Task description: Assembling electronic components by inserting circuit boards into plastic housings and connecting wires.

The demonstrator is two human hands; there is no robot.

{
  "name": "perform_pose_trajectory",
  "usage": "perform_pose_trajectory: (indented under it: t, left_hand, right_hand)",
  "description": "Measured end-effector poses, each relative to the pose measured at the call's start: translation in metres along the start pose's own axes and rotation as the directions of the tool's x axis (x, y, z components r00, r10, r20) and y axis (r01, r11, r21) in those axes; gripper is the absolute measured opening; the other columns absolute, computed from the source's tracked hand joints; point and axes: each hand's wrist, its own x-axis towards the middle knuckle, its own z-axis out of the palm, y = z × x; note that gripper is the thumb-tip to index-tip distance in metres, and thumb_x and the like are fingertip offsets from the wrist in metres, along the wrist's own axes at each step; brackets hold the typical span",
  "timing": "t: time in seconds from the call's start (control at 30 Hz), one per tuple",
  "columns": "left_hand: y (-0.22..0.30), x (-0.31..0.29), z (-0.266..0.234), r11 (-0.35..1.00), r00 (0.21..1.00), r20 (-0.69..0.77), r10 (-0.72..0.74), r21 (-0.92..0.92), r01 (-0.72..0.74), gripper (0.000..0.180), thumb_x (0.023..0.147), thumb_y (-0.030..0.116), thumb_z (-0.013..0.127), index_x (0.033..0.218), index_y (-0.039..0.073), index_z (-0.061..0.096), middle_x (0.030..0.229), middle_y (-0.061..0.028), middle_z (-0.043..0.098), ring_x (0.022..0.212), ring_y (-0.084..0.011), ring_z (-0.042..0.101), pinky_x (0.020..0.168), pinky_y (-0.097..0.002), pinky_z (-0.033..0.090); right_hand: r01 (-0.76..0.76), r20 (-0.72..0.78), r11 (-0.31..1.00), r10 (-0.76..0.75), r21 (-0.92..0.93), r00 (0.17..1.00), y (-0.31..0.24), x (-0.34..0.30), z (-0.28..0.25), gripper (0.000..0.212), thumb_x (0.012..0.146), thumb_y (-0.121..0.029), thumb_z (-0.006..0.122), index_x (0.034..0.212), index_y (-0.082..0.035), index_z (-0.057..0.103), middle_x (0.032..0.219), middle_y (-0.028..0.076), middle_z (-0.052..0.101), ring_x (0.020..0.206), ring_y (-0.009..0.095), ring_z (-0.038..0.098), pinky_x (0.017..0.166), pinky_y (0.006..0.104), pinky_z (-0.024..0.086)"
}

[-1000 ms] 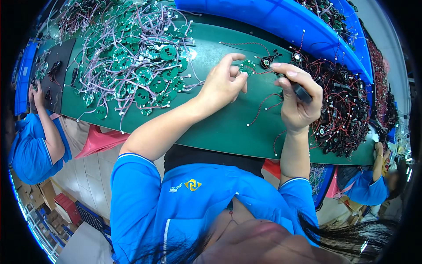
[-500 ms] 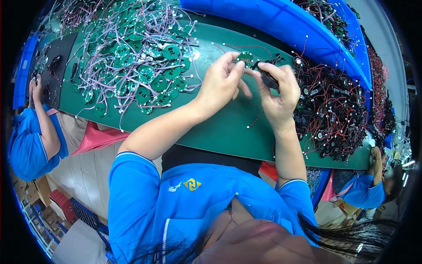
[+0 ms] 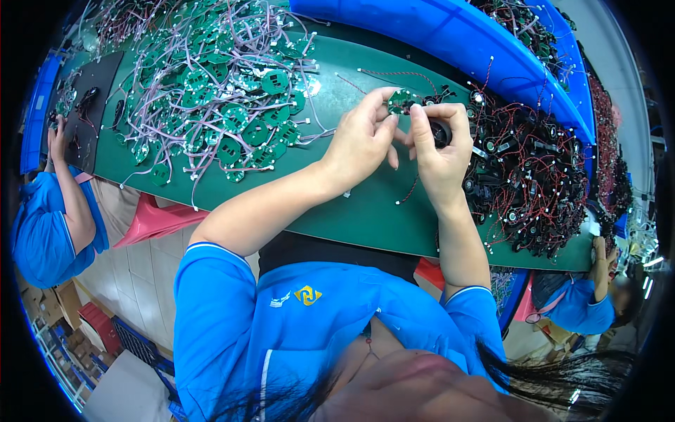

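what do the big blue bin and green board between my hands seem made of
Big blue bin: probably plastic, smooth and slightly glossy, going by its even colour and sheen. Green board: likely circuit-board laminate, green-coated, with pale metallic-looking spots.

At far right stands a long blue bin [image 3: 429, 28]. At left is one co-worker [image 3: 53, 232] in blue shirt, at right another co-worker [image 3: 580, 306]. Near left is a red box [image 3: 103, 329].

The board [image 3: 401, 103] at one o'clock is green, the round part [image 3: 442, 133] at two black, cables [image 3: 246, 53] at eleven lilac, wires [image 3: 541, 167] at three red.
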Motion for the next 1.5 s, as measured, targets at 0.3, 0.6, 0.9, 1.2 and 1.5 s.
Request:
perform_pose_trajectory:
  t: [0.3,0.6,0.9,1.2,1.5]
  left_hand:
    - [-0.004,-0.001,0.002,0.999,1.000,-0.007,0.011,0.038,-0.010,0.034,0.090,-0.001,0.045,0.124,-0.004,0.038,0.087,-0.0134,0.059,0.060,-0.0143,0.059,0.045,-0.0198,0.048]
    - [-0.005,-0.001,0.003,0.998,0.999,-0.036,0.039,0.048,-0.037,0.032,0.090,0.000,0.045,0.121,-0.005,0.044,0.081,-0.0107,0.060,0.053,-0.0122,0.057,0.045,-0.0192,0.047]
    - [-0.001,-0.004,0.003,0.988,0.996,-0.069,0.052,0.149,-0.041,0.030,0.089,0.000,0.047,0.118,-0.005,0.047,0.072,-0.0076,0.059,0.050,-0.0109,0.055,0.042,-0.0185,0.044]
    - [-0.001,-0.004,0.004,0.986,0.996,-0.081,0.022,0.168,-0.008,0.030,0.088,0.000,0.049,0.117,-0.006,0.047,0.066,-0.0058,0.057,0.046,-0.0111,0.054,0.039,-0.0188,0.043]
    - [-0.012,-0.006,0.008,0.954,0.982,-0.085,0.166,0.265,-0.138,0.030,0.086,-0.002,0.050,0.116,-0.007,0.048,0.063,-0.0048,0.056,0.045,-0.0110,0.053,0.038,-0.0198,0.041]
  right_hand:
    - [-0.100,-0.008,0.988,0.101,0.114,0.995,0.003,0.002,0.000,0.011,0.089,-0.010,0.057,0.087,-0.005,0.047,0.057,0.002,0.052,0.043,0.006,0.044,0.039,0.0160,0.034]
    - [-0.111,0.000,0.985,0.112,0.133,0.994,0.006,0.004,-0.001,0.012,0.090,-0.012,0.057,0.087,-0.006,0.047,0.055,0.001,0.052,0.042,0.006,0.043,0.039,0.0162,0.033]
    - [-0.056,0.044,0.994,0.052,0.095,0.998,0.013,0.006,-0.002,0.012,0.089,-0.012,0.058,0.086,-0.007,0.047,0.055,0.001,0.051,0.042,0.006,0.043,0.039,0.0163,0.033]
    - [-0.201,0.123,0.976,0.190,0.085,0.974,0.009,0.011,-0.008,0.012,0.087,-0.010,0.060,0.086,-0.006,0.049,0.059,0.002,0.053,0.046,0.007,0.046,0.042,0.0169,0.036]
    - [0.069,0.137,0.995,-0.059,-0.072,0.989,0.018,0.015,-0.011,0.013,0.086,-0.009,0.060,0.082,-0.006,0.048,0.054,0.001,0.051,0.043,0.007,0.044,0.039,0.0175,0.034]
